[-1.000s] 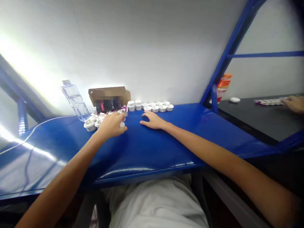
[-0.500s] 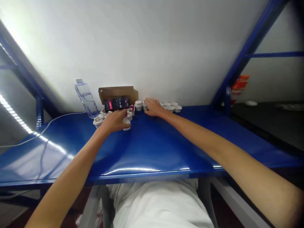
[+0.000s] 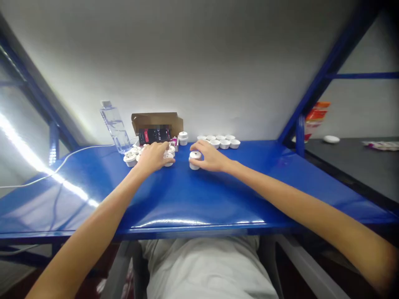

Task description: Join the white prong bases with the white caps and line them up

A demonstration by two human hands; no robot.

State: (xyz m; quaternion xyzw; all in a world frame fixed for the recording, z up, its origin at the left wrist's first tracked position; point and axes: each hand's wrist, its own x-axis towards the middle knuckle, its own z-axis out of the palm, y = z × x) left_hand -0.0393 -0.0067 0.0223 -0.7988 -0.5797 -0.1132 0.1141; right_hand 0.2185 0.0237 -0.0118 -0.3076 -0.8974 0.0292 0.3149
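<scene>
My right hand (image 3: 212, 158) grips a white round capped piece (image 3: 195, 155) between thumb and fingers, upright at the middle of the blue table. Over the cluster on the left is my left hand (image 3: 152, 155), its thumb and fingers curled around a white round piece (image 3: 168, 159) at the cluster's right edge. Part of that piece is hidden by the thumb. Another white round piece (image 3: 130, 158) with small marks on top shows left of this hand. A similar white capped piece (image 3: 183, 138) stands alone near the wall.
Two rows of small white cups (image 3: 224, 144) stand by the wall on the right. A phone (image 3: 154, 135) leans in an open cardboard box (image 3: 177, 122). Left of it stands a clear bottle (image 3: 115, 128), with a white cable (image 3: 84, 148) nearby. Blue frame posts (image 3: 299, 135) flank the table (image 3: 199, 195).
My right hand has come away from the wall toward me, bringing a white round capped piece. My left hand stays at the cluster, with its piece shifted slightly farther back.
</scene>
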